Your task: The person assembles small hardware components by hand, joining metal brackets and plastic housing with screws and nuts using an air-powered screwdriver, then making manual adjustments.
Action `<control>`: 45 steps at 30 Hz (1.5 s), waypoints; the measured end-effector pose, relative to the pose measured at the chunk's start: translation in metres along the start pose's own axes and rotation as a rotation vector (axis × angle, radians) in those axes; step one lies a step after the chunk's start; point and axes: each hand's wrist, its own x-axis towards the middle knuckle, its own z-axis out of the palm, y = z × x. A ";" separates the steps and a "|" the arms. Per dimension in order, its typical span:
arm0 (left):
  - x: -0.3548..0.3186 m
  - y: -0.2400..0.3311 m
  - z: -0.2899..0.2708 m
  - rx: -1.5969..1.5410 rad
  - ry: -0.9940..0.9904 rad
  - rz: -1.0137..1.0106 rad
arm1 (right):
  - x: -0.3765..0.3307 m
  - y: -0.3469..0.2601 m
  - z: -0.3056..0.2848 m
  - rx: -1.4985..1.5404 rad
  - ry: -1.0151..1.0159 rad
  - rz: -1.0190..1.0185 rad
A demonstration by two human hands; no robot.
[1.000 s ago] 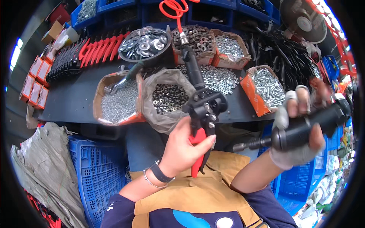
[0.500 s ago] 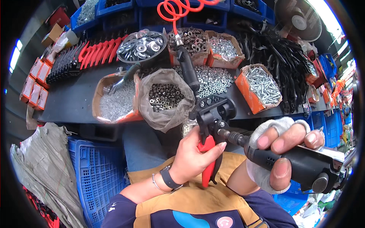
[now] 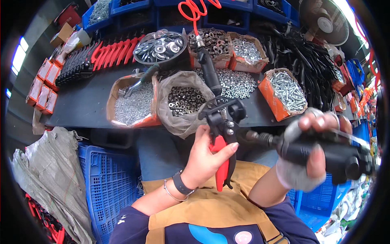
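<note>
While left grip clamps red-handled tool, thumb across, right grip encircles driver

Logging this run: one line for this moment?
left hand: holds red-and-black hand tool; right hand: holds black cylindrical driver; driver tip: off tool

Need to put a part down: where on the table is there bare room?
Widest: the table at left, bordered by orange packs, red handles and the left carton. A smaller patch lies between the loose nuts and bolt box, toward the front. The back and right end, under black handles, are crowded.
</note>
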 end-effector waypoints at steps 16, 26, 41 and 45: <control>0.004 0.015 -0.047 -0.836 0.019 -0.293 | -0.023 0.163 -0.023 -0.220 0.002 0.337; 0.003 0.022 -0.047 -0.876 0.020 -0.343 | 0.025 0.192 -0.052 -1.546 -0.288 0.690; -0.003 0.007 -0.063 0.212 0.164 -0.053 | 0.020 0.105 0.027 -0.191 0.106 0.560; 0.005 0.013 -0.056 0.312 0.174 0.074 | 0.040 0.033 0.027 0.394 -0.202 0.313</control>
